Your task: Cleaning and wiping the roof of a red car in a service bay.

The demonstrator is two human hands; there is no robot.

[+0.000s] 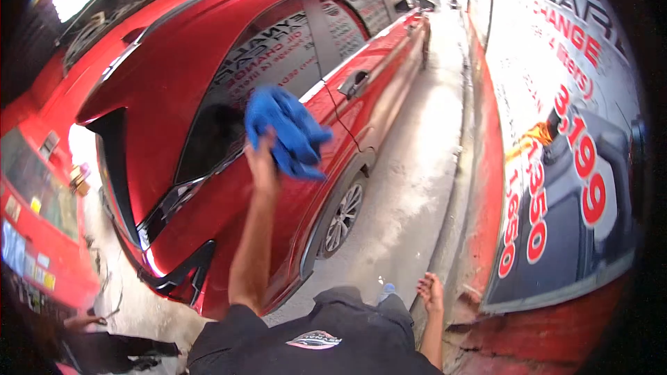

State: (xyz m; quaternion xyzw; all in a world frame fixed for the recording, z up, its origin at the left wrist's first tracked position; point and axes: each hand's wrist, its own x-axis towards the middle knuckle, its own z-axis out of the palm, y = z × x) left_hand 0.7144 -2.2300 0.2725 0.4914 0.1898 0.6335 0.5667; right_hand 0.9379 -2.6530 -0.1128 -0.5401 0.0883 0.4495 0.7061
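My left hand (pixel 263 166) grips a bunched blue cloth (pixel 286 133), blurred, in front of the rear side of a red car (pixel 229 234). The cloth overlaps the lower edge of the dark rear side window (pixel 260 57) and the red panel below it; whether it touches the car cannot be told. My right hand (pixel 431 292) hangs low on the right, empty, fingers apart and slightly curled, between the car and the wall. The car's door handle (pixel 356 85) and rear wheel (pixel 345 213) lie to the right of the cloth.
A concrete floor strip (pixel 406 166) runs between the car and a raised kerb (pixel 448 229). A large printed sign (pixel 552 166) covers the right wall. An orange cloth (pixel 536 135) shows before it. Another person's hand (pixel 83 321) and dark clothing appear at lower left.
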